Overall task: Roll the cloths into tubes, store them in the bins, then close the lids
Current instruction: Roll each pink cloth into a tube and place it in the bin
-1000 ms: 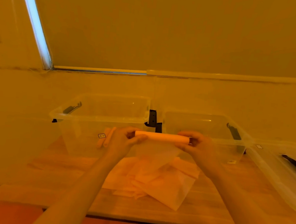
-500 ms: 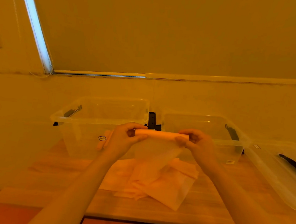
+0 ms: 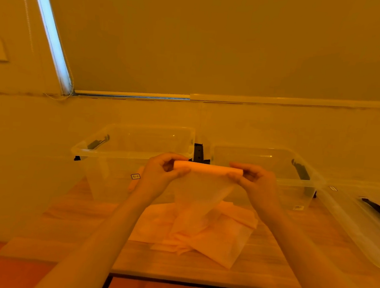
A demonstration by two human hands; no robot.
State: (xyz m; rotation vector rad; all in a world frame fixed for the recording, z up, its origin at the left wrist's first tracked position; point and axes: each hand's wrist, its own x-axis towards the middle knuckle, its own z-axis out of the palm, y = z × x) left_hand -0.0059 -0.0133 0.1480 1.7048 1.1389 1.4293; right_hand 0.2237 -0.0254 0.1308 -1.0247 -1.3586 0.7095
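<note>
Fingers [image 3: 177,171] of my left hand [image 3: 158,175] and those of my right hand [image 3: 253,183] are curled round opposite ends of the cloth roll [image 3: 207,168], thumbs beneath and fingertips over the top, each pinching one end. I hold the roll level in the air, just in front of the gap between the left bin [image 3: 113,159] and the right bin [image 3: 296,184]; its unrolled tail [image 3: 200,191] hangs from the roll towards the loose cloths [image 3: 210,234] heaped on the bench [image 3: 73,214] in front of the bins. To finish the tube well, I judge that both ends should turn at the same rate with light outward tension, so the layers stay flush and do not cone. One or two finished tubes [image 3: 138,173] appear inside the left bin. A lid [image 3: 362,221] lies right of the right bin, so neither bin is closed yet.
</note>
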